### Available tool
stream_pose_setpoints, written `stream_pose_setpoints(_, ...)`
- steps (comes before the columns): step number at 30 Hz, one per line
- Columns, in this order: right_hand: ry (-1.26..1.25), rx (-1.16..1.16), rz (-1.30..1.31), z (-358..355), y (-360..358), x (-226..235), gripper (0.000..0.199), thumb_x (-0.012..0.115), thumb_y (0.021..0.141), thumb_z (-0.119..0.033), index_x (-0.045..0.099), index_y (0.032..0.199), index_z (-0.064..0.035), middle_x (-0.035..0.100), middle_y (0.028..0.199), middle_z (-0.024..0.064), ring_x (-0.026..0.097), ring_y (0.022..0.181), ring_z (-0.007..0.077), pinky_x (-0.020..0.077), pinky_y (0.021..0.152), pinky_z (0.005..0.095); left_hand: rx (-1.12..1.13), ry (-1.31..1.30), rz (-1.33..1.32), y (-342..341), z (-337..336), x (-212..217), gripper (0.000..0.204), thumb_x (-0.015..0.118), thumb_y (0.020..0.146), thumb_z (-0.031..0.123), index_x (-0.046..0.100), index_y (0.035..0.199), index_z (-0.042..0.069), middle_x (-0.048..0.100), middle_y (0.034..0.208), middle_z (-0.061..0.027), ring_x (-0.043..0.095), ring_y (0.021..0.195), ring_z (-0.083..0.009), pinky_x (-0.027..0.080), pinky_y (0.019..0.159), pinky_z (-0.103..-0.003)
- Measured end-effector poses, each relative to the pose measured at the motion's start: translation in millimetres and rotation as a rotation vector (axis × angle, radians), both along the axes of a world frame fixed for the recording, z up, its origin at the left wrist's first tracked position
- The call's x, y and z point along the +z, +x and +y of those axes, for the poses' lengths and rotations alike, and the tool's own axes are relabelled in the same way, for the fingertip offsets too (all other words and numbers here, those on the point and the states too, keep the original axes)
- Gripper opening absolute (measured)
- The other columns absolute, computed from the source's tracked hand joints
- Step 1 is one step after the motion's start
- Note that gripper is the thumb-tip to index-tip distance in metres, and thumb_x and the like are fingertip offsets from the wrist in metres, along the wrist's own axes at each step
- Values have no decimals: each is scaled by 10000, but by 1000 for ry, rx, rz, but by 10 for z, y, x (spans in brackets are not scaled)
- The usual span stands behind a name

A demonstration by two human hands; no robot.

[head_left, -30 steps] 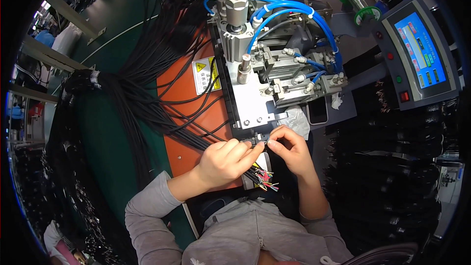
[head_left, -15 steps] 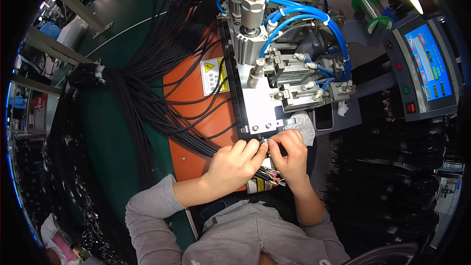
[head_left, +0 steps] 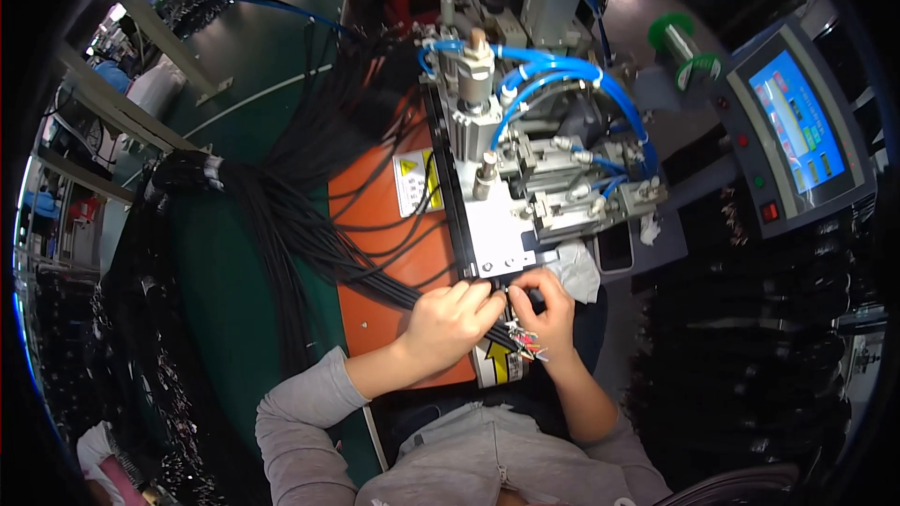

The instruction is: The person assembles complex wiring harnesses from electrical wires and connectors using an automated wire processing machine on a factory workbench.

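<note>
My left hand [head_left: 452, 323] is closed at the front edge of the press-like machine [head_left: 499, 236], thumb and fingers pinched together. Close beside it, my right hand [head_left: 550, 320] has its thumb and index finger curled into a pinch. A small dark piece shows between the two sets of fingertips, but its kind is hidden. Black cables [head_left: 389, 287] run from the left and pass beneath my left hand. Their stripped ends, with thin coloured wires [head_left: 528, 342], stick out below the hands, over a label with a yellow arrow [head_left: 497, 361].
The orange machine base [head_left: 370, 323] carries a warning label [head_left: 417, 183]. Blue air hoses [head_left: 614, 94] arch over the metal cylinders. A control screen [head_left: 797, 122] stands at the right, near a wire spool [head_left: 682, 49]. White paper [head_left: 574, 272] and a phone [head_left: 615, 248] lie right of the machine.
The whole view has shifted, so the machine appears lower. My hands stay at the machine's front edge; the fingertips, touching before, now sit slightly apart.
</note>
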State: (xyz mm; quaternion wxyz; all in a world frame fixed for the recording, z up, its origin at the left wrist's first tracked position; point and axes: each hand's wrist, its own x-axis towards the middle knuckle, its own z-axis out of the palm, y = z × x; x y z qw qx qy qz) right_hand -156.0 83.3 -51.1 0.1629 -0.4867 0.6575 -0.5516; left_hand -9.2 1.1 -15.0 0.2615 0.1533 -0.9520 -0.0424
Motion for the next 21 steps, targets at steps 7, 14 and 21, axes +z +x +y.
stream_pose_setpoints(7, 211, 95, -591, 45, -124, -298, 54, 636, 876, -58, 603, 851, -24, 578, 737, -32, 521, 695, 30, 418, 643, 199, 65, -64, -119, 100, 104, 91, 167, 614, 737, 113, 640, 887, 46, 486, 718, -2, 552, 621, -103, 425, 526, -238)
stream_pose_setpoints(14, -115, 397, -67, 75, -193, 105, 202, 699, 725, 44, 707, 909, -39, 667, 896, 87, 626, 834, 213, 486, 749, 294, 90, -24, -157, 105, 41, 89, 204, 609, 711, 110, 621, 897, 27, 500, 704, -20, 578, 574, -130, 473, 529, -248)
stream_pose_setpoints(21, -233, 457, 3, 101, -209, 50, 175, 732, 744, -25, 699, 915, -24, 683, 878, 81, 636, 819, 224, 484, 753, 319, -87, 83, 23, 92, -45, 6, 327, 641, 744, 129, 665, 1057, 42, 566, 781, -31, 581, 631, -160, 445, 546, -275)
